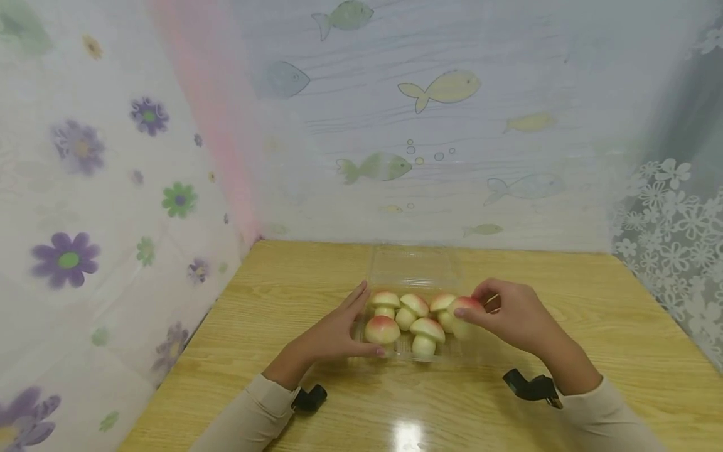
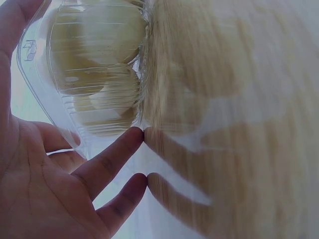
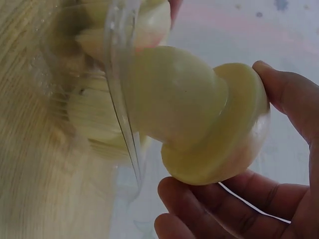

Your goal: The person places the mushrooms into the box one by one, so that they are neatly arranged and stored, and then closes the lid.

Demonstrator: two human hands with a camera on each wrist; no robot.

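In the head view, a clear plastic clamshell box (image 1: 403, 356), lid (image 1: 415, 267) up at the back, holds several toy mushrooms with cream stems and pink-topped caps, one mushroom (image 1: 427, 333) near the front. My left hand (image 1: 334, 336) spreads along the box's left side, thumb at the front rim. The left wrist view shows the fingers (image 2: 107, 167) reaching past the ribbed wall down to the table. With thumb and fingertips, my right hand (image 1: 516, 312) pinches another toy mushroom (image 3: 199, 114) by its cap. Its stem points into the box at the right end, overlapping the rim.
The box stands on a wood-grain table (image 1: 271, 282). Fish-printed sheeting (image 1: 367, 113) hangs behind the table, and a flowered sheet (image 1: 113, 220) closes the left side. Each wrist carries a dark camera mount, such as the right camera mount (image 1: 530, 385).
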